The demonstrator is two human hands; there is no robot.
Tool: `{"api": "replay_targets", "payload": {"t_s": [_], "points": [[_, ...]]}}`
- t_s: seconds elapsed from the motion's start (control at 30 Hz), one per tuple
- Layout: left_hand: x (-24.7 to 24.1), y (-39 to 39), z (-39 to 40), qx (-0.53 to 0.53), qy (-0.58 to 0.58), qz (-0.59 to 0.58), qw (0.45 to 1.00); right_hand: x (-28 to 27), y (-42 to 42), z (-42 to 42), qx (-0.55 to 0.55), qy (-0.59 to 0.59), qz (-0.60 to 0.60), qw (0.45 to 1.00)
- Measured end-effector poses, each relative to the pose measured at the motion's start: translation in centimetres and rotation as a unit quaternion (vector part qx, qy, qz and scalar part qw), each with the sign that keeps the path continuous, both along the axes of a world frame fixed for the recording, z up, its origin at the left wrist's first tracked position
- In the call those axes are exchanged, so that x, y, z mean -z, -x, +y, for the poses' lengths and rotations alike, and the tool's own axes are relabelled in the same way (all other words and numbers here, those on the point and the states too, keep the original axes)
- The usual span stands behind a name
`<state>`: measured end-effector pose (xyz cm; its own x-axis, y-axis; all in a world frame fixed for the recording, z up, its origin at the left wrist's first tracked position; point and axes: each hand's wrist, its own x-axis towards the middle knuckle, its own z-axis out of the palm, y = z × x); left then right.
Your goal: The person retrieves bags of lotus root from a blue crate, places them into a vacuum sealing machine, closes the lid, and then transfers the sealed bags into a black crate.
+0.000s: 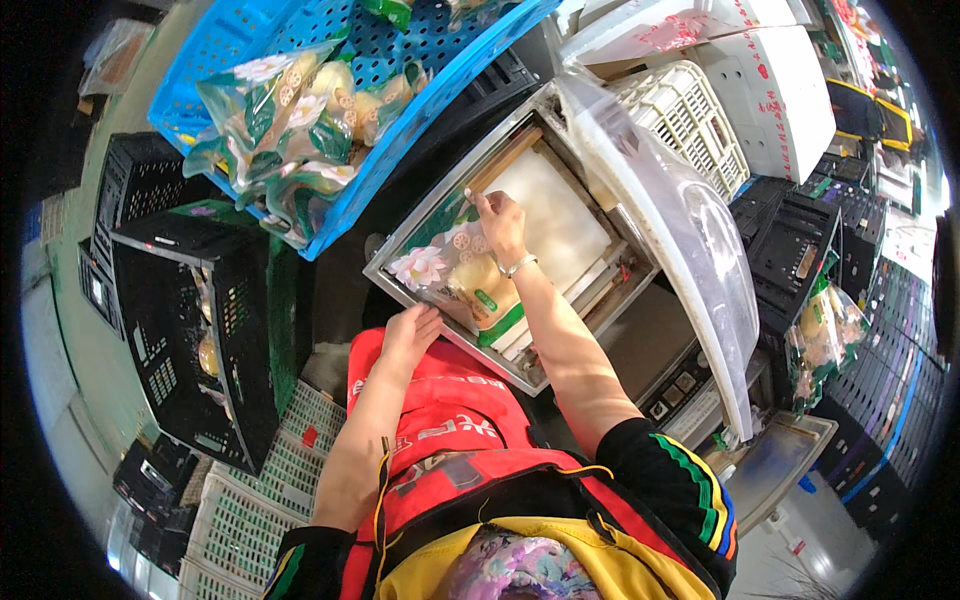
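Note:
A clear plastic bag [469, 281] printed with lotus flowers and green leaves lies inside the chamber of a vacuum packing machine [480, 358]. Pale pieces, apparently lotus root, show through it. My right hand [501, 221] is over the bag's upper part, fingers curled and fingertips at its green edge; whether they pinch the film is unclear. At the near left rim of the chamber is my left hand [411, 334], fingers extended and holding nothing. The machine's clear domed lid [675, 202] stands raised on the right. A white plate [551, 202] covers part of the chamber floor.
A blue perforated crate [367, 199] with similar filled bags [300, 120] stands upper left. Black crates [187, 330] and white baskets [240, 517] are at left. Beyond the lid are a white basket [686, 124], a foam box [776, 105] and stacked dark crates [885, 375].

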<state>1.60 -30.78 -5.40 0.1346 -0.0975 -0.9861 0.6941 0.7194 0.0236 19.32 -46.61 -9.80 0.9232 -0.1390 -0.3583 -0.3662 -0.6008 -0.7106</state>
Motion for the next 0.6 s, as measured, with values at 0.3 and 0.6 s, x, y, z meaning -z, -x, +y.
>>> {"api": "replay_targets", "payload": {"t_s": [0.3,0.6], "points": [[-3.1,1.8,8.8,0.114,-0.023,-0.048,0.992,-15.0,-3.1,5.8,-0.044,-0.111,-0.195,0.974],[-4.9,-1.3,17.4,0.079,-0.012,-0.097,0.992,-13.8,-31.0,21.3,0.165,-0.282,-0.214,0.921]]}}
